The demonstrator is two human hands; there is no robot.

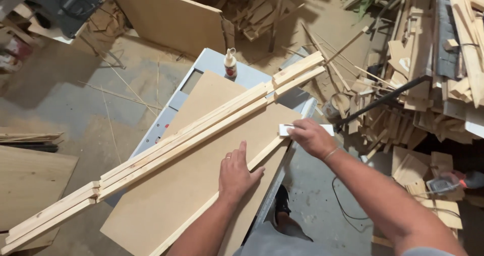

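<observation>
My left hand (235, 173) lies flat, fingers together, on a brown board (166, 195) and against a thin wooden strip (199, 213) that runs along the board's right edge. My right hand (310, 136) is closed on a small white block (287, 130) and presses it on the strip's far end. Several long pale wooden strips (201, 127) lie in a bundle diagonally across the board, from lower left to upper right.
The board rests on a grey saw table (212, 64) with a small glue bottle (230, 63) at its far end. Piles of wood offcuts (428, 84) fill the right side. A large panel (171, 16) leans behind. A power tool (448, 184) lies at right.
</observation>
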